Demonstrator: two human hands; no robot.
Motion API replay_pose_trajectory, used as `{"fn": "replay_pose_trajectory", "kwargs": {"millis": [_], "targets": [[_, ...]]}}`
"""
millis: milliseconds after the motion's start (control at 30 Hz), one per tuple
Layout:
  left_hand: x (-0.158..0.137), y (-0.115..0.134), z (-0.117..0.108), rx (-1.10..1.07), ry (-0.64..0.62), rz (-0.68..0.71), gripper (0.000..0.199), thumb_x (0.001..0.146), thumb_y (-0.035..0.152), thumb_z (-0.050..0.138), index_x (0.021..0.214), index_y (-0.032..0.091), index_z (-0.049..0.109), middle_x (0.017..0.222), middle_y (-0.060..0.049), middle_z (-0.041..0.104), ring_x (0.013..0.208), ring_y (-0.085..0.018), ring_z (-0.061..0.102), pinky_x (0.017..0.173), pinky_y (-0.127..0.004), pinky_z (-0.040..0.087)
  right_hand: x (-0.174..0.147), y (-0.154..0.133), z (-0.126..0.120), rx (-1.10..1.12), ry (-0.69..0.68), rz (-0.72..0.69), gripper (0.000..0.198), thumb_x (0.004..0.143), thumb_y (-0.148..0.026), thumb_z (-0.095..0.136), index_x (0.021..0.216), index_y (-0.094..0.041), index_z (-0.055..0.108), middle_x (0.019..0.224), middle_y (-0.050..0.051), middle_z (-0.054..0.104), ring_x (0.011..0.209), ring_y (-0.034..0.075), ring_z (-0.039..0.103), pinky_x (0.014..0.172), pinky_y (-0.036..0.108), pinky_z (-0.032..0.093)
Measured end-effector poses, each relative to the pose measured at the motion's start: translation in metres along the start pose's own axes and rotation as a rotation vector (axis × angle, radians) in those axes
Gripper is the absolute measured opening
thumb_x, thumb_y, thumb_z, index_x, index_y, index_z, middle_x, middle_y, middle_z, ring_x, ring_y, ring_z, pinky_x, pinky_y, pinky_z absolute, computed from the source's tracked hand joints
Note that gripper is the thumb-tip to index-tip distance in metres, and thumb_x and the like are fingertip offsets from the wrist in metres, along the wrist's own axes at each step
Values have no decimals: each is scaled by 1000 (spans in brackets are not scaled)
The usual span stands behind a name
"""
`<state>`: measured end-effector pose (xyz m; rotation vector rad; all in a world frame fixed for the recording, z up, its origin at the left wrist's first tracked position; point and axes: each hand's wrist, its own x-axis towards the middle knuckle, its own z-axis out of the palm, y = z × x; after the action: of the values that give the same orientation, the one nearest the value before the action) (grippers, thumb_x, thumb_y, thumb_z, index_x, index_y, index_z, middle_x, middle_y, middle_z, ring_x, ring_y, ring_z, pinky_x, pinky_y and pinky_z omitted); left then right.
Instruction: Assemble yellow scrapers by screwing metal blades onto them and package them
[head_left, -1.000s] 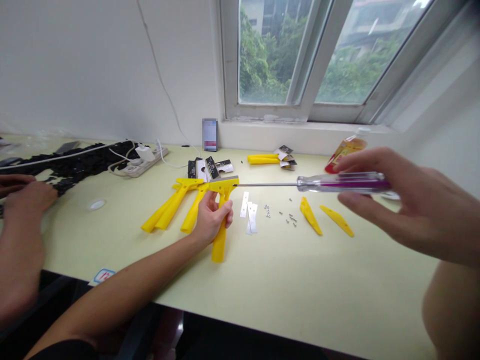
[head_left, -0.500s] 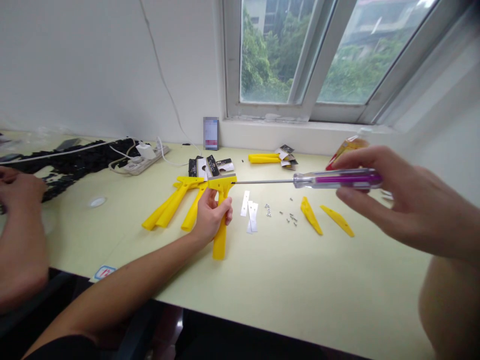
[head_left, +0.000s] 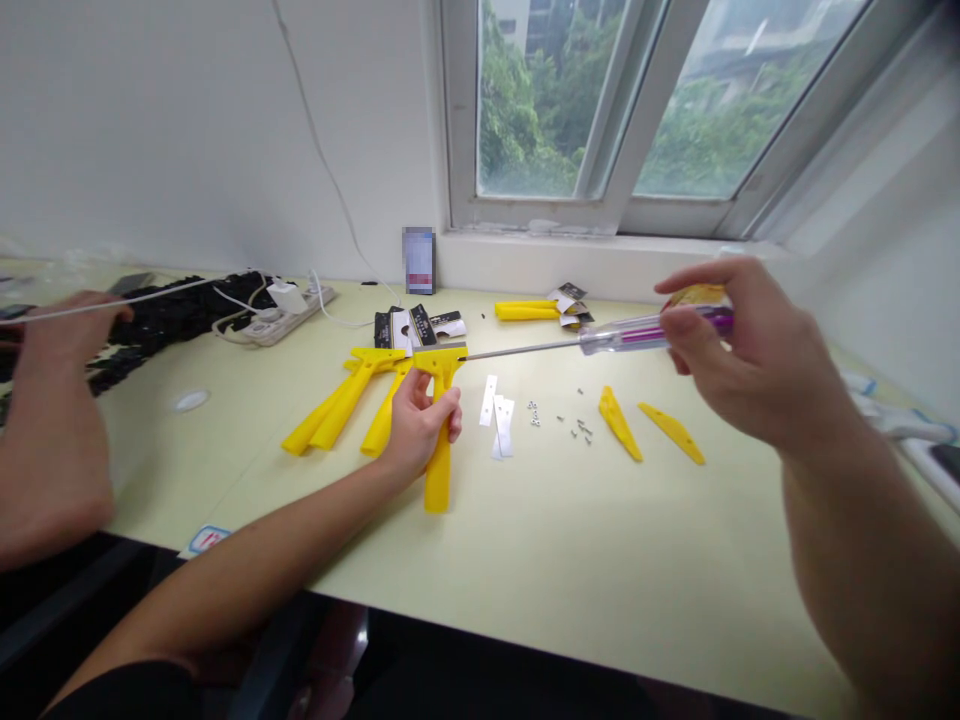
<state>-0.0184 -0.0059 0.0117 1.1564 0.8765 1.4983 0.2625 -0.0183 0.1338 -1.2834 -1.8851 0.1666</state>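
Observation:
My left hand point(head_left: 421, 420) is closed round the handle of a yellow scraper point(head_left: 437, 483), held upright above the table with a thin metal blade along its top edge. In my right hand point(head_left: 750, 350) is a screwdriver point(head_left: 622, 335) with a clear and purple handle. Its long shaft points left, and the tip meets the right side of the scraper's head. Right of the scraper lie flat metal blades point(head_left: 505, 428), several nuts point(head_left: 534, 413), several small screws point(head_left: 582, 428) and two yellow plastic pieces, one thicker point(head_left: 619, 424) and one flatter point(head_left: 671, 433).
More yellow scrapers point(head_left: 341, 400) lie left of my left hand, near black-and-white cards point(head_left: 401, 328). Further yellow handles point(head_left: 526, 311) lie at the back. A phone point(head_left: 419, 262) leans on the wall. A power strip point(head_left: 281, 318), black pieces point(head_left: 176, 320) and another person's arm point(head_left: 56, 420) are at left.
My right hand has turned and shifted its grip on the screwdriver, whose handle end has risen. The scraper stays in my left hand. The other person's hand has moved up and right.

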Motion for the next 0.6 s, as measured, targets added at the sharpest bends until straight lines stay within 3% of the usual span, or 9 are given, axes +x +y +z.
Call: {"fn": "replay_pose_trajectory", "kwargs": {"millis": [133, 267, 367, 400, 500, 533, 600], "targets": [[0, -2, -1, -4, -2, 13, 30, 77, 24, 69, 100, 22, 49, 112, -1, 53, 45, -1, 52, 34, -18, 38, 4, 7, 3, 107, -114, -86, 52, 82, -38, 66, 129, -31, 45, 116, 7, 64, 87, 24, 67, 71, 38, 56], [1, -4, -2, -8, -6, 4, 31, 77, 24, 70, 100, 22, 49, 112, -1, 53, 45, -1, 52, 34, -18, 39, 8, 19, 8, 63, -31, 2, 34, 89, -42, 57, 120, -28, 54, 99, 6, 67, 84, 23, 68, 67, 36, 56], [1, -3, -2, -17, 3, -2, 31, 76, 23, 70, 98, 21, 49, 110, 0, 53, 44, -2, 52, 34, -18, 38, 11, 26, 12, 150, -67, -99, 51, 82, -42, 67, 128, -29, 48, 122, 8, 61, 103, 25, 64, 73, 35, 56], [1, -3, -2, -20, 5, -5, 31, 76, 23, 70, 97, 21, 48, 109, 0, 53, 44, -2, 52, 33, -18, 38, 12, 28, 14, 192, -82, -116, 55, 80, -42, 69, 129, -29, 47, 121, 8, 61, 99, 24, 65, 71, 34, 56], [2, -2, -2, -25, 6, -15, 30, 76, 22, 70, 96, 21, 48, 106, 1, 53, 44, -2, 52, 34, -18, 38, 13, 29, 21, 171, -8, -8, 37, 87, -47, 60, 116, -25, 55, 87, 4, 67, 60, 15, 62, 53, 29, 52], [2, -2, -2, -27, 10, -20, 30, 75, 22, 70, 95, 21, 47, 105, 1, 53, 44, -2, 51, 34, -18, 37, 13, 29, 23, 166, -4, 21, 35, 88, -47, 58, 115, -25, 56, 85, 3, 66, 53, 13, 59, 50, 29, 50], [3, -2, -1, -30, 29, -28, 30, 75, 21, 71, 93, 20, 47, 102, 2, 52, 44, -2, 51, 34, -18, 37, 14, 30, 28, 232, -47, 9, 41, 85, -46, 63, 119, -27, 52, 101, 5, 66, 57, 14, 61, 52, 30, 52]]}}
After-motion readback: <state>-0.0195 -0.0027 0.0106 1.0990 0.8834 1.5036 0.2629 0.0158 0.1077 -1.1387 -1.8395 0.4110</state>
